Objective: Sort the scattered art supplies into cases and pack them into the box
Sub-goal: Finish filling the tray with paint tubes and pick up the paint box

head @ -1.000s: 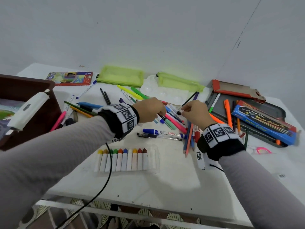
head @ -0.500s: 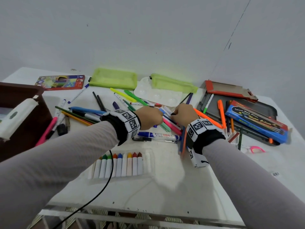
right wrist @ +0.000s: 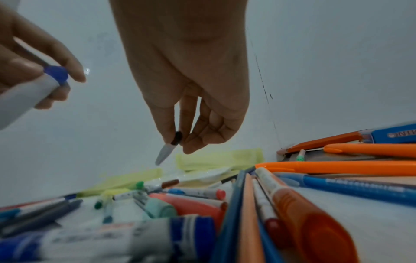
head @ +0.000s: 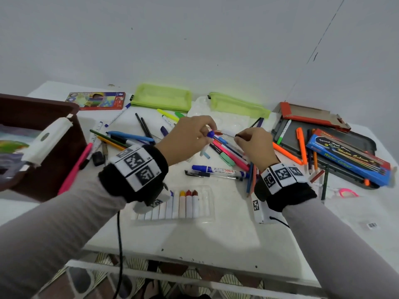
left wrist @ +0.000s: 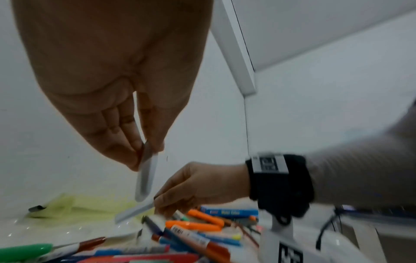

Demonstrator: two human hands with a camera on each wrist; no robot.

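Left hand (head: pixel 190 137) pinches a blue-capped marker (head: pixel 207 141), right hand (head: pixel 255 145) a black-capped one (right wrist: pixel 167 150); both lifted off the tabletop (head: pixel 226 229) pile since half a second ago, near edge bare.

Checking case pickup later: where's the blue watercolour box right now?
Head view, far right: the blue watercolour box lies on the dark tray, right of the orange pens.
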